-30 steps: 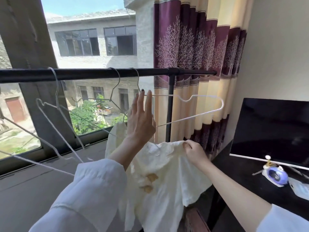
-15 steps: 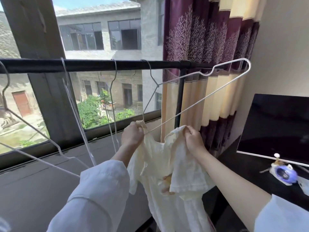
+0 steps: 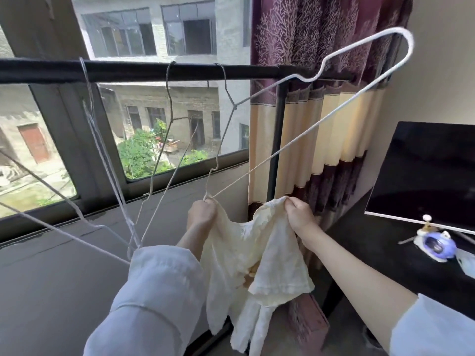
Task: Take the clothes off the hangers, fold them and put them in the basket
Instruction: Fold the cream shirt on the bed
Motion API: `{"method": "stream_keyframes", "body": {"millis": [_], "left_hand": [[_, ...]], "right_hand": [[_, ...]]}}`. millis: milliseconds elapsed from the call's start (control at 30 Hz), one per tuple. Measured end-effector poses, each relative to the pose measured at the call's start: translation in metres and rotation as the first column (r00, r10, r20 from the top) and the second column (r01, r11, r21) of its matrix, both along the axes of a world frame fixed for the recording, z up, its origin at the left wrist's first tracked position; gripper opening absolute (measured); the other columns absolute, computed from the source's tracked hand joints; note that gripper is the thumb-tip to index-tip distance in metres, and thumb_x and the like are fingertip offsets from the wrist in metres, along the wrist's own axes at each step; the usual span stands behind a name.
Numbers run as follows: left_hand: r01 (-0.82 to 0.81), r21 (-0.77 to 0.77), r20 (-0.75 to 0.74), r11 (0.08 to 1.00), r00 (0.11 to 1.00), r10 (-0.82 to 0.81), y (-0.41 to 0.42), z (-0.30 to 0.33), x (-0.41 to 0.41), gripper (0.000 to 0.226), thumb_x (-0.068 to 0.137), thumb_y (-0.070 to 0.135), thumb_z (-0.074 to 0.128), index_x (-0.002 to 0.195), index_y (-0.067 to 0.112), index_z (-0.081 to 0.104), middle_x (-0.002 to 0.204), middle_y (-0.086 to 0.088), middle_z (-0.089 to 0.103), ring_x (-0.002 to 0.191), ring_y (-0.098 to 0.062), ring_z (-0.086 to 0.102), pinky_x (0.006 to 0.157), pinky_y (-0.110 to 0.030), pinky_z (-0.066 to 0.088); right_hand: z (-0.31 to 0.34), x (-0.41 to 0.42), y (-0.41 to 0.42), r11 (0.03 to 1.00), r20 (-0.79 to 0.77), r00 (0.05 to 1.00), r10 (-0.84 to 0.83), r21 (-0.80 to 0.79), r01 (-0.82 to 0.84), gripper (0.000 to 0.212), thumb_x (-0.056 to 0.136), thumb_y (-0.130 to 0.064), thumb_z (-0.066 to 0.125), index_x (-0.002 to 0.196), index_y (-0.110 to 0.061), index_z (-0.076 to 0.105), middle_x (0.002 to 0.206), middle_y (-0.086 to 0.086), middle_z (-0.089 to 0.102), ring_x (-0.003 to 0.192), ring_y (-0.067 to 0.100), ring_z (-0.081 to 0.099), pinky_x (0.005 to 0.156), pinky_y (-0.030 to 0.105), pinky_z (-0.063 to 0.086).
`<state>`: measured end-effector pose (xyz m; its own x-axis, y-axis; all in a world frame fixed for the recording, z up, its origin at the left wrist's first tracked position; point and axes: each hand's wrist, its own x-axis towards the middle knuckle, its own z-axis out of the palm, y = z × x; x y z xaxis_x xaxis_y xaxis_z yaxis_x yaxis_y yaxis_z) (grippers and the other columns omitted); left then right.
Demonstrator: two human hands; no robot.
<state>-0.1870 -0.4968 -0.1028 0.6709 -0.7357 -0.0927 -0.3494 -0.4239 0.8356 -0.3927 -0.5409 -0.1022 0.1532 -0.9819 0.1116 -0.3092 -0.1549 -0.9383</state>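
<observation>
Hanging at the far left from the black rail [image 3: 133, 70] we see empty wire hangers [image 3: 102, 155], their hooks over the bar and their frames slanting down in front of the window [image 3: 180, 140] and the grey sill below it. Next along, our left hand [image 3: 201, 214] makes a clenched grip at the cream garment [image 3: 246, 255], fingers curled round one top corner of the cloth, and the lower tip of a white hanger [image 3: 303, 119] meets that fist; we cannot tell whether the wire is pinched together with the fabric or only touches it. That hanger hooks on the rail and tilts steeply, its far end raised high toward the curtain [image 3: 321, 73] at the upper right. Between our two hands the garment's top edge sags in a shallow curve, and the rest of the cloth hangs straight down below both grips, in front of our left sleeve [image 3: 154, 291], with a short sleeve flap folded over on the right side. Our right hand [image 3: 299, 217] is likewise clenched, grasping the other top corner of the garment just beside the rail's upright post [image 3: 277, 140]. Further right a dark worktop [image 3: 372, 253] carries a black screen [image 3: 431, 170] leaning against the wall and a small blue and white gadget [image 3: 435, 244] in front of it.
</observation>
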Motion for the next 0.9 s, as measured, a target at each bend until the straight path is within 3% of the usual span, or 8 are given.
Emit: {"method": "stream_keyframes", "body": {"millis": [200,400,567,633,667,767,833,900], "left_hand": [[-0.016,0.034,0.104,0.999,0.994,0.012,0.034,-0.032,-0.027,0.04,0.097,0.027,0.031,0.107,0.005,0.064,0.114,-0.017,0.064,0.107,-0.034,0.056,0.085,-0.034,0.044],[-0.062,-0.124,0.172,0.99,0.982,0.083,0.096,-0.058,-0.071,0.038,0.097,0.032,0.031,0.088,0.016,0.064,0.097,-0.008,0.065,0.096,-0.026,0.056,0.082,-0.033,0.044],[-0.228,-0.211,0.133,0.951,0.957,0.258,0.186,-0.085,-0.074,0.03,0.097,0.033,0.036,0.085,0.023,0.062,0.101,-0.001,0.065,0.099,-0.018,0.055,0.087,-0.033,0.044],[-0.328,-0.228,0.124,0.917,0.924,0.362,0.23,-0.091,-0.066,0.031,0.098,0.032,0.037,0.083,0.029,0.064,0.084,0.004,0.056,0.089,-0.02,0.053,0.081,-0.032,0.043],[-0.364,-0.237,0.132,0.901,0.906,0.401,0.249,-0.091,-0.063,0.03,0.098,0.031,0.038,0.092,0.03,0.067,0.079,0.007,0.048,0.083,-0.017,0.051,0.078,-0.029,0.041],[-0.471,-0.284,0.148,0.835,0.839,0.524,0.319,-0.091,-0.051,0.03,0.099,0.026,0.04,0.111,0.021,0.067,0.094,0.004,0.046,0.081,-0.004,0.047,0.077,-0.021,0.035],[-0.535,-0.336,0.143,0.775,0.785,0.603,0.37,-0.092,-0.044,0.03,0.099,0.021,0.041,0.114,0.016,0.066,0.111,-0.002,0.054,0.096,-0.006,0.049,0.082,-0.016,0.034],[-0.589,-0.385,0.092,0.711,0.742,0.664,0.421,-0.091,-0.04,0.029,0.098,0.018,0.042,0.114,0.012,0.066,0.118,0.0,0.059,0.111,-0.012,0.053,0.094,-0.022,0.039]], "right_hand": [[-0.047,-0.011,0.015,1.0,-0.084,0.996,0.02,0.018,-0.019,0.036,0.099,-0.021,0.034,0.087,0.006,0.056,0.076,0.005,0.052,0.078,0.019,0.047,0.066,0.031,0.034],[-0.086,0.004,0.051,0.993,-0.059,0.992,0.11,-0.039,-0.112,0.033,0.098,-0.01,0.034,0.066,-0.014,0.044,0.068,-0.003,0.047,0.075,0.018,0.043,0.063,0.027,0.026],[-0.108,0.017,0.102,0.953,-0.062,0.954,0.293,-0.06,-0.297,0.03,0.099,-0.011,0.033,0.079,0.002,0.049,0.073,0.005,0.049,0.076,0.02,0.044,0.068,0.029,0.029],[-0.11,0.029,0.132,0.913,-0.045,0.914,0.402,-0.051,-0.404,0.029,0.1,-0.013,0.032,0.081,0.001,0.051,0.074,0.004,0.049,0.073,0.016,0.044,0.065,0.025,0.028],[-0.108,0.034,0.147,0.892,-0.042,0.893,0.448,-0.053,-0.449,0.028,0.1,-0.013,0.032,0.082,-0.003,0.051,0.073,0.0,0.05,0.071,0.014,0.043,0.064,0.024,0.028],[-0.107,0.06,0.206,0.8,-0.041,0.802,0.595,-0.057,-0.597,0.026,0.1,-0.013,0.032,0.081,-0.013,0.049,0.071,-0.009,0.048,0.069,0.005,0.045,0.062,0.021,0.032],[-0.107,0.08,0.25,0.726,-0.044,0.729,0.683,-0.069,-0.684,0.027,0.1,-0.014,0.032,0.079,-0.016,0.048,0.07,-0.011,0.047,0.067,0.003,0.045,0.06,0.018,0.034],[-0.107,0.097,0.294,0.659,-0.071,0.663,0.745,-0.075,-0.748,0.029,0.1,-0.016,0.031,0.075,-0.02,0.045,0.067,-0.01,0.044,0.062,0.004,0.042,0.06,0.023,0.032]]}}
